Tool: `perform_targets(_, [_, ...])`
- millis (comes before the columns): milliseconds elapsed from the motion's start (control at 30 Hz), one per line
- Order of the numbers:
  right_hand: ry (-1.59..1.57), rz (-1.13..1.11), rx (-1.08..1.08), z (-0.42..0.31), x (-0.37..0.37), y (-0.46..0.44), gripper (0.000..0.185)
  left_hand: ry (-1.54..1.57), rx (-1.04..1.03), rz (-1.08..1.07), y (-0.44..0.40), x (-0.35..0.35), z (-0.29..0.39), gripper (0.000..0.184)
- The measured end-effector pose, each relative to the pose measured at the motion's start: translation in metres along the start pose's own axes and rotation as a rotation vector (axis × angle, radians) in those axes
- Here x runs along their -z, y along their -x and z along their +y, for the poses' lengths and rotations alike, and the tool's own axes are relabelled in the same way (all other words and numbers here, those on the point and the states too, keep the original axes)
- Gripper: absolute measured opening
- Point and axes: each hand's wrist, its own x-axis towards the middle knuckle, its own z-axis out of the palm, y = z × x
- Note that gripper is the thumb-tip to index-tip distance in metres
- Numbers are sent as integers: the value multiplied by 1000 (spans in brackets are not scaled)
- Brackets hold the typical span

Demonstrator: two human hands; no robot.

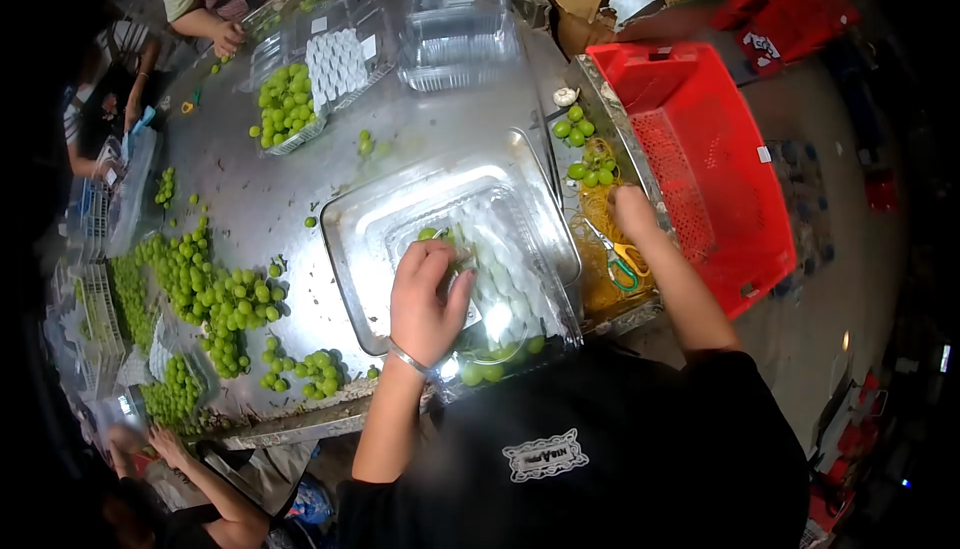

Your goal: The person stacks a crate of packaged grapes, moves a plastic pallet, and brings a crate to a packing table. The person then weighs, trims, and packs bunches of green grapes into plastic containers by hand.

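Observation:
My left hand [425,294], with a metal bangle at the wrist, is over a clear plastic box [545,284]. Its fingers curl at the box, thumb apart, and a green grape [428,234] shows at the fingertips. A white foam net liner [495,274] and several grapes [485,371] show in or through the box, which sits partly over a metal tray [345,284]. To the right, my right hand [632,209] is closed above yellow rubber bands [590,219], beside loose grapes [595,171]; its fingertips are hidden. Scissors [620,261] with yellow and green handles lie just below.
A red crate [745,179] stands at the right. Bunches of grapes [215,289] cover the table's left side. Farther back are a filled grape box [290,104] and stacked clear boxes [455,39]. Co-workers' hands [228,39] are at the table's far and left edges.

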Motion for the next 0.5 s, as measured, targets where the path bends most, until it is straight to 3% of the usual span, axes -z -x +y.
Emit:
perform_targets(100, [7,-15,8,-3,5,7,7,52,39,27,4,0,-3,14])
perform_targets(167, [-151,209,127,-8,24,16,8,76,58,51,1,1,-4,14])
perform_targets(200, [-148,210,134,-6,28,14,8,92,95,39,0,3,-4,14])
perform_targets(267, [-77,-4,-16,-4,35,18,11,106,135,18,0,5,-4,15])
perform_targets(300, [-78,-3,-20,-4,37,21,11,101,176,-21,-1,5,-4,18])
perform_targets(367, [-205,71,53,-7,54,26,9,99,216,-48,-6,5,1,20])
perform_targets(433, [-551,178,214,-52,102,53,8,43,43,58,-8,1,20,32])
perform_targets(500, [-718,98,328,-114,146,90,9,121,35,-31,-12,-3,49,46])
